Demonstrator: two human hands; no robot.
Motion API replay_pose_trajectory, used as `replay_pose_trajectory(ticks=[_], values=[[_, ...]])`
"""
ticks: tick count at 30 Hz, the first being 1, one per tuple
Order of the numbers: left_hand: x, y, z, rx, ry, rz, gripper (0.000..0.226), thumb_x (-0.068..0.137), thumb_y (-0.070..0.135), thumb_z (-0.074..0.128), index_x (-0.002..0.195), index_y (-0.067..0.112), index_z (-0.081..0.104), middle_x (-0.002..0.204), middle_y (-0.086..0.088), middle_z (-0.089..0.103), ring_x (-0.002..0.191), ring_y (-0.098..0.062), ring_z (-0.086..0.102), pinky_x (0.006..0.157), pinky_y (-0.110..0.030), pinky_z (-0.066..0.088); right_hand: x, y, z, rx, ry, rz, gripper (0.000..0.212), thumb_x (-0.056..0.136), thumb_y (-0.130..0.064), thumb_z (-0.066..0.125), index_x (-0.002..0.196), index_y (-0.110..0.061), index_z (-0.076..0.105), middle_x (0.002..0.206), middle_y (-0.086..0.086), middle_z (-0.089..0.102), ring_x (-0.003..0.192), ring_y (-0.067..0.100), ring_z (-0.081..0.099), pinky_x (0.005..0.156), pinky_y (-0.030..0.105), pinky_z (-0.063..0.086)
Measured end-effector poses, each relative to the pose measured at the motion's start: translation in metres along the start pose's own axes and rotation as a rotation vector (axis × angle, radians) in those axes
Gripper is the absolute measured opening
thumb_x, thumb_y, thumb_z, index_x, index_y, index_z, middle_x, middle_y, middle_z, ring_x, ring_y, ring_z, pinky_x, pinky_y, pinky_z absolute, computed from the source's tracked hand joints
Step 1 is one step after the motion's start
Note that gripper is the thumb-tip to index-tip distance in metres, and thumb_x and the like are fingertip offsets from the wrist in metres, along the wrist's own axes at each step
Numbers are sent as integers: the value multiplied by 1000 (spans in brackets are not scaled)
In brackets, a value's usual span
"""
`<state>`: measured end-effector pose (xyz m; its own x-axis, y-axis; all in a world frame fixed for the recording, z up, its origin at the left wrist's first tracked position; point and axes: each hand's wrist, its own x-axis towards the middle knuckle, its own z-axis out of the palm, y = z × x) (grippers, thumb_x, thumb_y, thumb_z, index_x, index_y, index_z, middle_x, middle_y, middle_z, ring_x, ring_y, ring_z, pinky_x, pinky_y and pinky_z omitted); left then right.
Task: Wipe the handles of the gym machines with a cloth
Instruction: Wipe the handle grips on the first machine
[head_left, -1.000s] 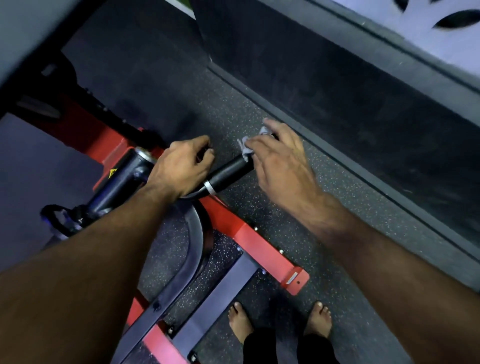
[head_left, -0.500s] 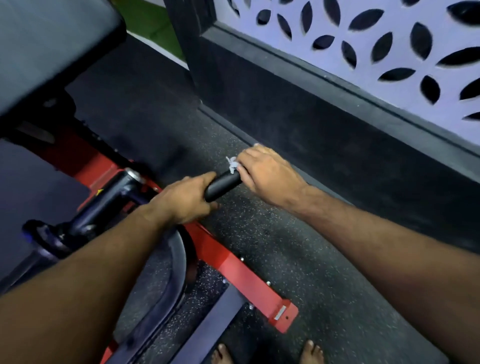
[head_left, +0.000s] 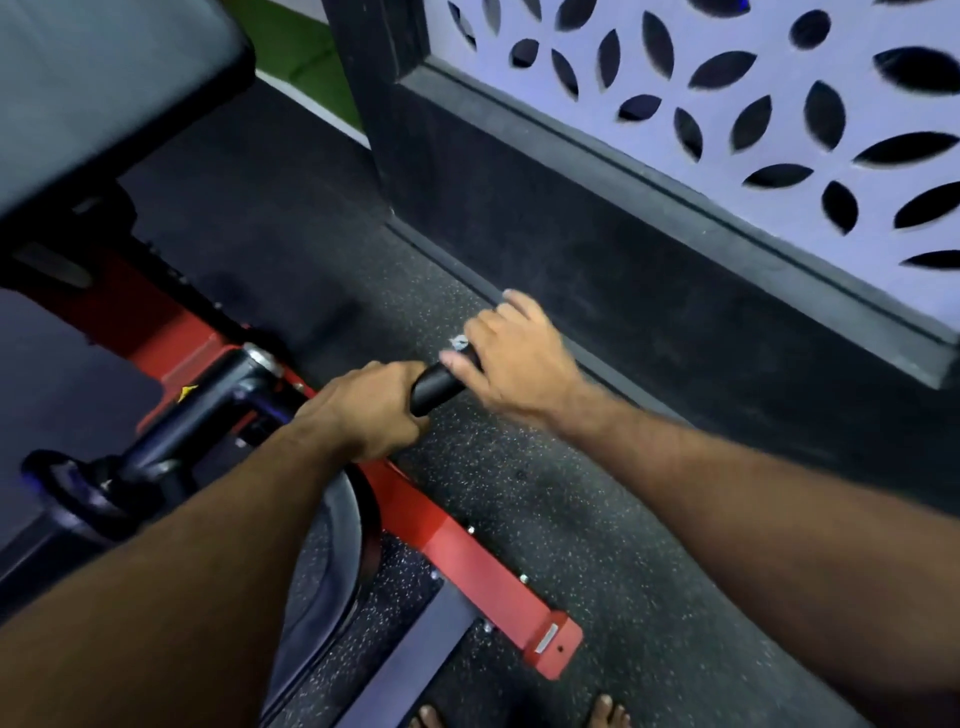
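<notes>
A black rubber handle (head_left: 435, 387) juts out from a red and black gym machine (head_left: 457, 540). My left hand (head_left: 363, 408) grips the handle's inner part. My right hand (head_left: 514, 358) is curled over the handle's outer end. A small white cloth (head_left: 459, 342) is pinched under its fingers, and only a scrap of it shows.
A dark padded seat (head_left: 104, 93) fills the upper left. A black ledge (head_left: 675, 249) under a pale cut-out screen (head_left: 727, 78) runs along the right. Speckled rubber floor (head_left: 597, 545) lies below, with my bare feet (head_left: 608, 712) at the bottom edge.
My right hand with the cloth has slid along the handle's end. The view has tilted up, and more of the screen shows.
</notes>
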<state>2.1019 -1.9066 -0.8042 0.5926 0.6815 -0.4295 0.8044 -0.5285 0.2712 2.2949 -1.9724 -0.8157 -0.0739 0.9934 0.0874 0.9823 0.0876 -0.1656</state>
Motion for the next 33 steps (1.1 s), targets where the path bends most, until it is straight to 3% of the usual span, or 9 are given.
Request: replay_pose_trajectory(ticks=[5,8,10,13,16,20,24,27,33], values=[[-5,4,-3,27,2,-13,20,78,40,62,96,37,52,90,6,65,88,-23,67,71,-31,42,35,-8,-21,-11,-357,65,66,101,-65,14,61,-22,44,90,12,69,90,30,65,77,37,35],[-7,5,-5,11,-10,-14,20,78,39,63,93,38,51,89,7,65,88,-24,67,72,-32,44,2,-2,-8,55,-142,-26,56,104,-56,22,95,-20,63,99,4,65,98,24,60,97,40,37],[-7,6,-7,-13,-23,-20,19,77,38,64,90,39,50,87,9,65,86,-23,67,72,-31,44,-25,2,7,110,-7,-67,53,103,-48,32,134,-11,54,126,7,59,122,25,51,117,43,27],[-8,8,-9,-32,-23,-35,19,78,38,67,87,37,51,83,11,63,81,-19,64,72,-30,45,-45,-6,18,130,49,-78,64,98,-38,42,149,-1,39,146,14,47,141,28,37,127,43,9],[-9,8,-9,-19,-11,-42,19,78,38,68,90,37,53,84,10,62,81,-21,63,72,-31,45,-24,-10,7,131,31,-83,48,99,-44,36,120,-8,60,116,9,61,114,24,53,123,40,19],[-13,13,-11,33,16,-33,25,80,41,67,102,32,59,96,1,67,92,-28,68,74,-32,47,19,-16,-11,-8,-167,-23,71,100,-63,8,68,-19,54,74,1,65,76,22,60,96,41,40],[-18,16,-14,56,77,-18,46,78,63,69,105,26,65,106,-10,71,101,-37,68,80,-36,52,-11,-35,-1,100,-66,-59,53,99,-46,29,114,-10,65,112,9,68,111,24,58,118,41,27],[-16,11,-16,24,61,-4,51,71,73,73,81,25,56,82,1,65,79,-30,62,69,-33,45,-40,-21,2,182,-41,-126,65,88,-24,39,150,-4,40,152,12,44,145,25,34,127,40,5],[-12,9,-11,57,63,8,35,74,54,78,83,29,55,84,0,63,87,-31,66,71,-30,42,-13,-30,-3,226,-32,5,47,91,3,49,137,-3,57,139,15,59,133,31,50,121,39,23]])
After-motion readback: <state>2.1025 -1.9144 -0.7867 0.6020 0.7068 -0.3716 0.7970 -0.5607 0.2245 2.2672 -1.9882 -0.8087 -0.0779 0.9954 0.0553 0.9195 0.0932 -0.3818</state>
